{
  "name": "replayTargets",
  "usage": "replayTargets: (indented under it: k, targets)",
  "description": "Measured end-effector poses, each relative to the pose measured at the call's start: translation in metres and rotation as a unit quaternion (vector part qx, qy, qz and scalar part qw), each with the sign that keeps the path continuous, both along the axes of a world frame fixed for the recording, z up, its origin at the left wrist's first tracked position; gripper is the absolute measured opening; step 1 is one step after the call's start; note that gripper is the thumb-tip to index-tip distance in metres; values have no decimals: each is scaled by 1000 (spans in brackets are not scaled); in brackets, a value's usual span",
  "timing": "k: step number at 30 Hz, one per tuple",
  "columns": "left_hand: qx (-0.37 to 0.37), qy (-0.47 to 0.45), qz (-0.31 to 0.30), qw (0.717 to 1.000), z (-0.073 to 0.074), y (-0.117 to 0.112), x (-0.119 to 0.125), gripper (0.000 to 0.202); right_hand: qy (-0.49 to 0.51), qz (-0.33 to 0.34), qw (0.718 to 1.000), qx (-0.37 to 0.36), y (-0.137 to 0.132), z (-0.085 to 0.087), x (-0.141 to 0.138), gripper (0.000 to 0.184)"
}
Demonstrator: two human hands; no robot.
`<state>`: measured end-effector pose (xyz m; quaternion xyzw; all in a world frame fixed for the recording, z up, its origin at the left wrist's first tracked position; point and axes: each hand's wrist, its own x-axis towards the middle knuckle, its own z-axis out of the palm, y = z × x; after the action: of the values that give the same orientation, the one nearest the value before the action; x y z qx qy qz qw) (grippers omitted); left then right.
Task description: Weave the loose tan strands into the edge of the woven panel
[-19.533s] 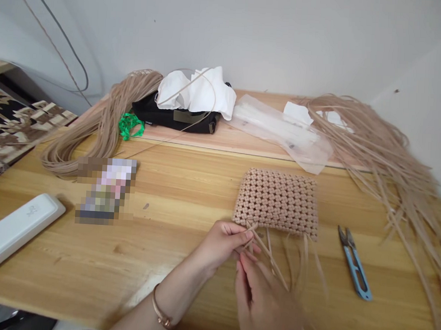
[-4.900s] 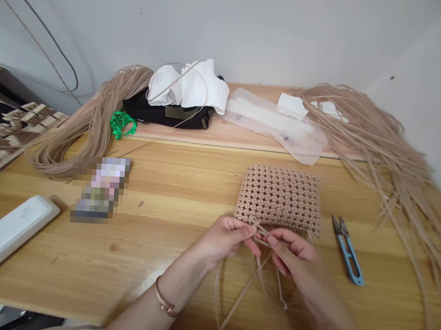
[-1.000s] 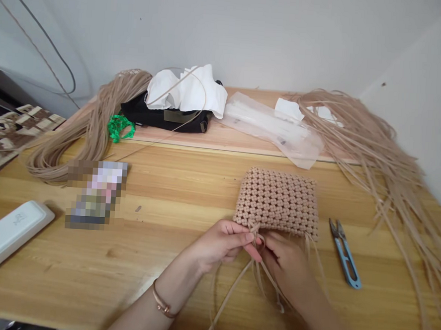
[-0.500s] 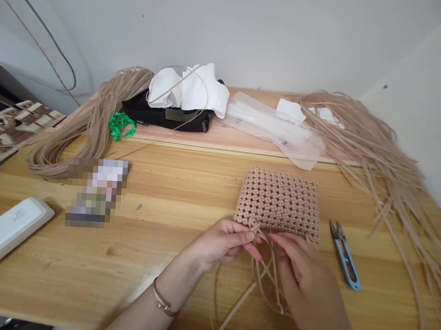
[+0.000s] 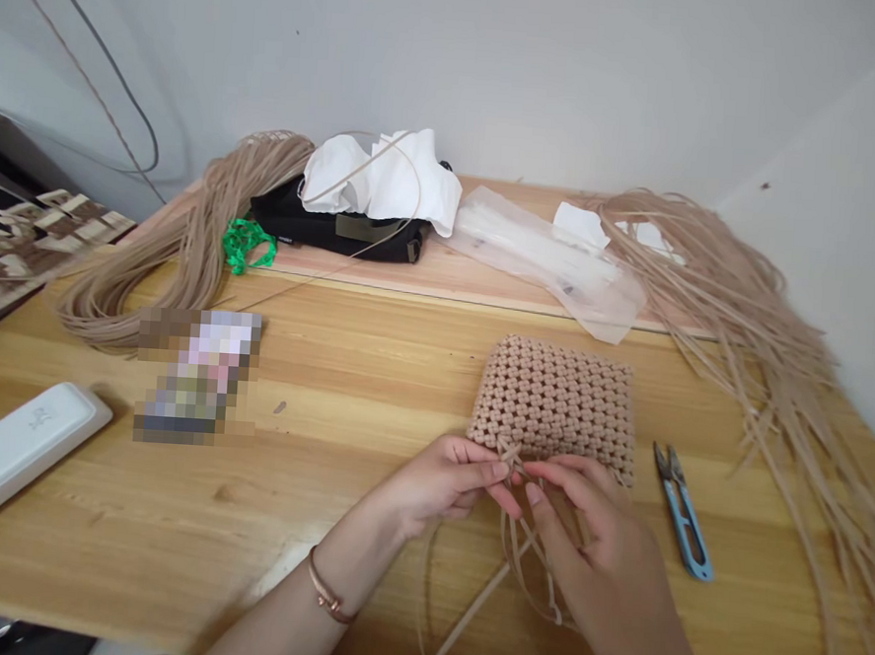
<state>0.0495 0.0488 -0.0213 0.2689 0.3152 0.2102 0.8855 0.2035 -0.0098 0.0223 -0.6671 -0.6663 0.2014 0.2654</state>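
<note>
A tan piece woven from flat strips (image 5: 556,399) lies on the wooden table, its knotted surface facing up. At its near left corner, my left hand (image 5: 465,477) pinches the crossing strips between thumb and fingers. Close beside it, my right hand (image 5: 588,534) has thumb and index finger drawn together on a strip at the same knot. Several loose tan strips (image 5: 516,560) hang from the corner, loop between my hands and trail toward the table's near edge. The right fingertips partly cover the strip they grip.
Blue-handled thread snips (image 5: 685,521) lie right of the woven piece. Bundles of tan strips rest at the back left (image 5: 183,233) and right (image 5: 764,318). A black pouch (image 5: 339,233) with white paper, a plastic bag (image 5: 552,265), a blurred-out object (image 5: 201,372) and a white case (image 5: 29,456) surround the work.
My right hand's fingers have moved left to the knot, and its thumb now shows against the strip. The raised strip loop is drawn lower. My left hand keeps its pinch.
</note>
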Motion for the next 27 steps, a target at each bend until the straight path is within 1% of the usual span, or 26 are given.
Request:
replayTargets:
  k: [12, 17, 23, 27]
  targets:
    - [11, -2, 4, 1000, -1, 0, 1, 25, 17, 12, 994, -107, 9, 5, 0, 17]
    - [10, 0, 3, 1000, -2, -1, 1, 25, 39, 11, 991, -130, 9, 4, -1, 16]
    - [9, 5, 9, 1000, -3, -1, 2, 26, 118, -18, 976, -184, 8, 3, -2, 21]
    - [12, 4, 7, 1000, -4, -1, 2, 25, 168, -22, 965, -201, 9, 3, -5, 21]
